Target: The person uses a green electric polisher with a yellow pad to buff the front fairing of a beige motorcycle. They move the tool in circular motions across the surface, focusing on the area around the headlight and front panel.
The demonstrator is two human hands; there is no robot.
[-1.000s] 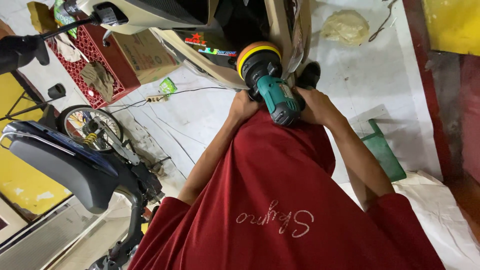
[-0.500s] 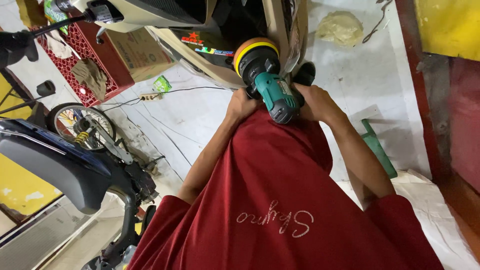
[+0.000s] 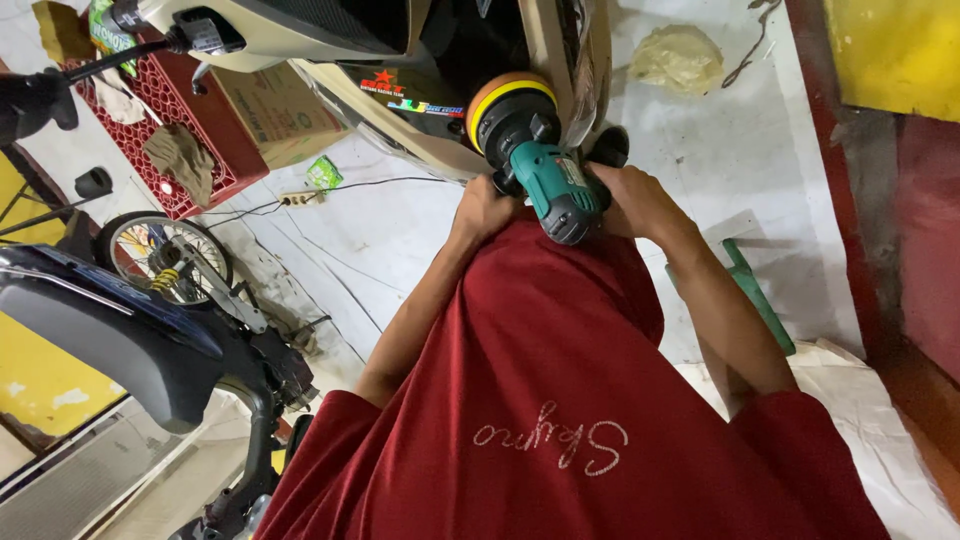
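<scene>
I hold a teal and black power polisher (image 3: 545, 165) with both hands in front of my red shirt. Its yellow and orange round pad (image 3: 497, 98) presses against the cream body panel of a scooter (image 3: 400, 110). My left hand (image 3: 487, 210) grips the tool's left side. On the right, my right hand (image 3: 632, 198) wraps around its side handle. The scooter's dark panel with coloured stickers (image 3: 415, 95) lies just left of the pad.
A dark blue motorbike (image 3: 140, 320) with a spoked wheel stands at the left. A red plastic crate (image 3: 180, 120) with rags and a cardboard box (image 3: 275, 115) sit beyond it. A power strip and cable (image 3: 300, 197) lie on the white floor. A green stool (image 3: 760, 300) is at my right.
The view has shifted slightly; the polisher and both hands stay on the scooter panel, with the pad edging a little along it.
</scene>
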